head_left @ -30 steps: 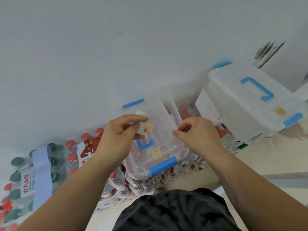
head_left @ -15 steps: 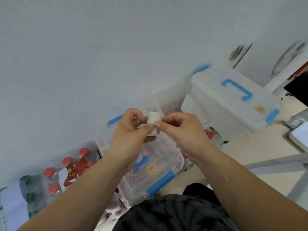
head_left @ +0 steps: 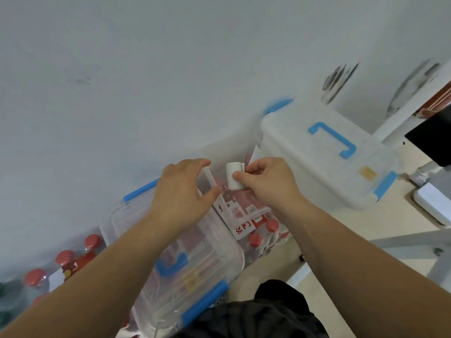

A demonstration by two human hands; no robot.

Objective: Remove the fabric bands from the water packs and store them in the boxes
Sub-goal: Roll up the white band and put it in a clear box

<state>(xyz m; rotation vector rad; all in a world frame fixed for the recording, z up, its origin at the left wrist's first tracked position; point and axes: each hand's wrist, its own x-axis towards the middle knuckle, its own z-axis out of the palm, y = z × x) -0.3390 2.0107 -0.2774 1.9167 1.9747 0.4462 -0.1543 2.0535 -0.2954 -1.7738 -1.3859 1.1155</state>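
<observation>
A small rolled white fabric band is pinched between the thumb and fingers of my right hand, just above an open translucent box. My left hand grips that box's near rim, thumb on one side and fingers on the other. Inside or under the open box lies a water pack with red caps and a red-and-white label. A clear lidded box with blue latches sits below my left forearm.
A larger white box with a blue handle and closed lid stands to the right. More red-capped bottles lie at the lower left. A pale wall fills the top; white furniture legs and a dark object are at the far right.
The rolled band has passed from my left hand to my right. My left hand has let it go and taken hold of the open box's rim. The view has swung to the right.
</observation>
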